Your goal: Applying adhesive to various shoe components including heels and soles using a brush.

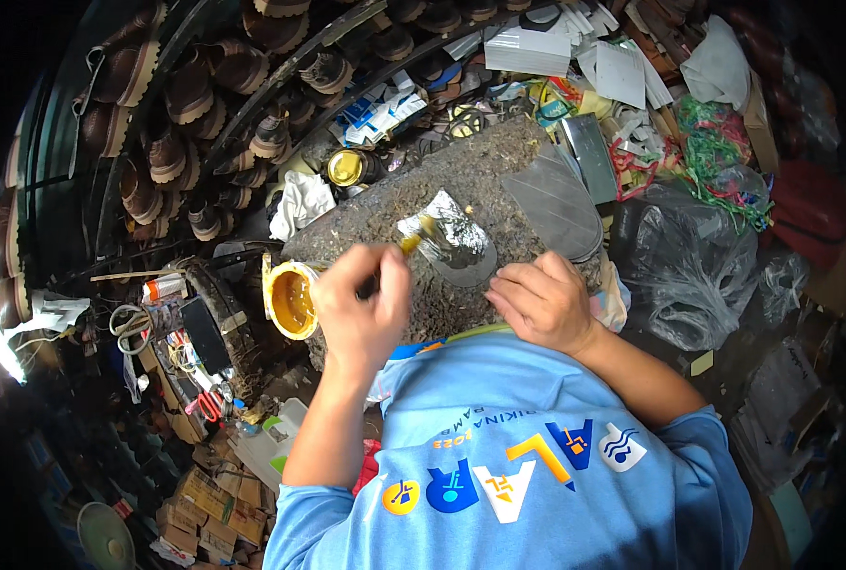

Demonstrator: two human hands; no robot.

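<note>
The surface [371, 214] is a rough block, brown and crusted, its near edge against the person's blue shirt [470, 380]. On it, between the middle and the near edge, lies a grey sole piece [470, 270], mostly coated with something wet and shiny. The left hand [364, 302] is closed on a brush [411, 244], whose tip is over the piece; whether it touches is too blurred to tell. The right hand [544, 299] is apart from the left, fingers bent and bunched beside the piece's rounded end; I cannot tell whether they grip it.

A yellow pot [276, 321] stands by the surface's left edge, amber stuff inside. Dark grey sheets [553, 201] lie along the right edge. Past the far left corner are a gold-topped tin [345, 167] and a white cloth [301, 203].

Brown shoes [188, 87] fill the room's upper left; plastic bags [675, 271] are heaped at right, cardboard [216, 503] at lower left.

The shirt bears large white, orange and blue lettering with small round emblems. Print on the blue-and-white boxes [377, 111] is too small to read.
</note>
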